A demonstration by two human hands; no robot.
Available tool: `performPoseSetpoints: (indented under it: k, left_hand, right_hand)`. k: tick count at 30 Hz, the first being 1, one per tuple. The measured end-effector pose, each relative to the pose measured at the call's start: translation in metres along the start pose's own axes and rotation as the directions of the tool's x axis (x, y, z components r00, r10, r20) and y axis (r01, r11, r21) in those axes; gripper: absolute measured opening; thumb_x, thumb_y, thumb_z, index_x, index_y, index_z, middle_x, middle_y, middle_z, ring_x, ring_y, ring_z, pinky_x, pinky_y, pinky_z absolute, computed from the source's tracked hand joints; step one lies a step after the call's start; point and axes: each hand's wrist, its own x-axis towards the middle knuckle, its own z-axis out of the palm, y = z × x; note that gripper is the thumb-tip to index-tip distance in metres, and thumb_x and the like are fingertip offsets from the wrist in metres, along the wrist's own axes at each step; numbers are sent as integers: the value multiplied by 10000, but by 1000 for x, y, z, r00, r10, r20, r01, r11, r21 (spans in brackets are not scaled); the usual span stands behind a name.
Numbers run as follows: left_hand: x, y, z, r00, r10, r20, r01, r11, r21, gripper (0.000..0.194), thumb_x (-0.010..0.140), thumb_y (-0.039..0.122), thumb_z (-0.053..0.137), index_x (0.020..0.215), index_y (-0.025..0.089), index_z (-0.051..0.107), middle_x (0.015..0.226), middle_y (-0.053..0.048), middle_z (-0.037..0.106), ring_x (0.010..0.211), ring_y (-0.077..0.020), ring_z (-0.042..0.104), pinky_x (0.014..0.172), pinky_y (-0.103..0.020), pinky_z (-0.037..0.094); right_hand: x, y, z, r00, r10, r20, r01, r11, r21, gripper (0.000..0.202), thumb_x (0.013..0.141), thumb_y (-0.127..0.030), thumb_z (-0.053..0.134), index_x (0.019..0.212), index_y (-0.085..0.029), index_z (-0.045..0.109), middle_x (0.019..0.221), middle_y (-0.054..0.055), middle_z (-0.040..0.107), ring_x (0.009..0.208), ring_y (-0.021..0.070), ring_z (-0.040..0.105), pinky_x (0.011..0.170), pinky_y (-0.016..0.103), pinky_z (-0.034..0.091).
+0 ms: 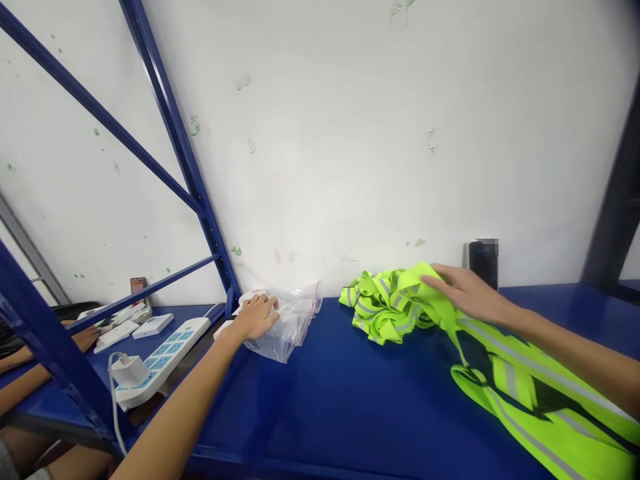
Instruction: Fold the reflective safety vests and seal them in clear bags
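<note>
My left hand [257, 317] lies on a heap of clear zip-lock plastic bags [293, 327] with its fingers bent and a little apart. I cannot see a firm grip there. In my right hand [465, 292] is a fold of neon-yellow reflective strap [425, 277], pinched between thumb and fingers. This fold rises from a crumpled pile of such straps [385, 307] with grey stripes. More neon-yellow reflective belts [540, 427] with black buckles or bands stretch under my right forearm to the lower right corner.
A blue shelf surface [330, 413] meets a marked white wall. A blue upright post [175, 120] and braces stand at left. Beyond them lie a power strip [170, 360] with a plugged-in charger [131, 371], white boxes [153, 325] and another person's hand [85, 338]. A dark device [483, 263] leans at the wall.
</note>
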Motion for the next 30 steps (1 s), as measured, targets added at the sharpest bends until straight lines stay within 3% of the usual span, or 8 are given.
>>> performPoseSetpoints:
  k: [5,10,13,16,19,22,26,30]
  left_hand:
    - [-3,4,25,976,-15,-217,-3,996,-84,459,891,353,389,1330,238,458,1353,-135,430,1284,-323,370,1028,-524,300]
    - [-5,69,-4,900,16,-435,-174,929,-326,358,912,354,394,1213,224,536,1256,-103,521,1214,-277,440,1053,-479,312]
    - [-10,134,-6,934,42,-355,-283,691,-665,363,927,365,408,1240,204,500,1128,-92,609,1072,-230,553,995,-418,392]
    - [-15,189,17,976,156,-151,-205,429,-880,564,881,406,536,1382,212,363,1189,-125,598,1055,-233,582,909,-393,461]
    - [-17,220,45,947,284,-151,-233,284,-930,677,772,364,696,1365,193,418,1329,-139,530,1195,-274,515,1019,-426,405]
    - [-16,229,59,938,297,-177,-222,128,-967,491,789,340,679,1237,181,560,1212,-113,624,1090,-273,586,977,-417,450]
    - [-17,219,58,982,140,-126,-127,-1,-992,337,803,371,655,1062,155,667,1014,-98,705,965,-284,635,863,-395,511]
    - [-18,192,46,997,-56,60,50,-165,-985,330,746,336,713,997,125,683,974,-111,722,946,-293,663,824,-372,531]
  right_hand:
    - [16,-6,-14,985,-128,112,132,991,-30,424,911,-565,381,767,-199,538,728,42,583,648,184,501,620,297,370]
    - [49,-56,-45,976,-213,-47,214,976,24,393,935,-499,416,692,-195,462,649,-12,456,584,126,384,575,272,287]
    - [63,-97,-57,945,-292,-145,309,945,110,389,941,-468,440,672,-188,452,632,-27,389,578,107,351,565,263,262]
    - [69,-130,-60,908,-373,-190,408,890,202,392,950,-475,429,706,-174,488,650,-24,381,615,104,378,581,256,271]
    - [71,-151,-61,884,-424,-196,464,847,260,397,957,-490,409,746,-168,505,675,-19,388,643,104,397,597,254,294]
    - [72,-164,-64,872,-445,-202,487,827,282,410,960,-508,392,758,-167,498,691,-15,390,668,106,414,617,255,319]
    - [81,-173,-68,861,-428,-274,499,814,298,444,946,-559,385,755,-172,487,692,-14,397,700,115,452,634,255,351]
    - [104,-153,-60,884,-356,-303,449,828,336,483,929,-624,346,842,-184,524,754,16,510,773,149,520,680,279,414]
